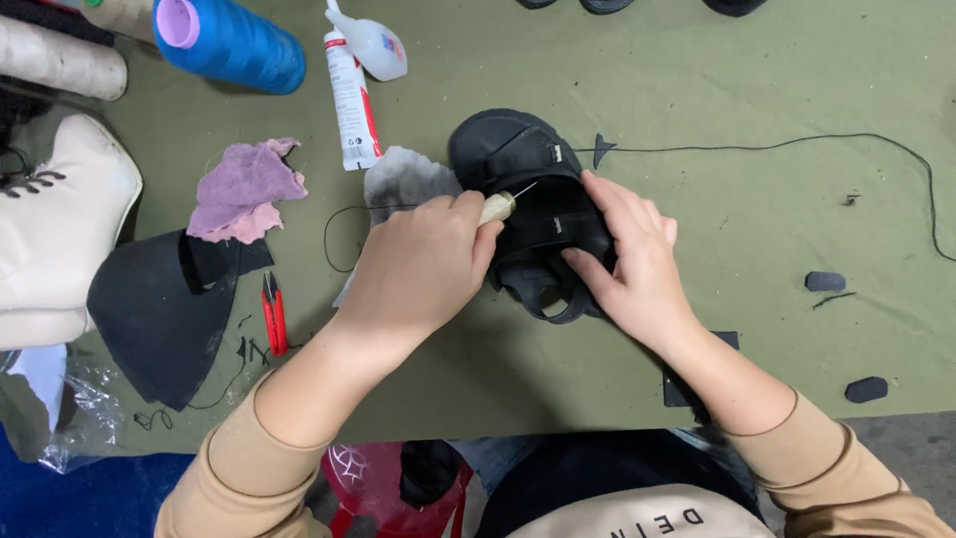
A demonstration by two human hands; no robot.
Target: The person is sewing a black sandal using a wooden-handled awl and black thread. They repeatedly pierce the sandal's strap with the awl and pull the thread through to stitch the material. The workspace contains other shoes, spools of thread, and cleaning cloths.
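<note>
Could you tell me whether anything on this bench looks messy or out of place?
Small black offcuts lie scattered right of the black sandal, and a loose black thread trails across the green table cover.
</note>
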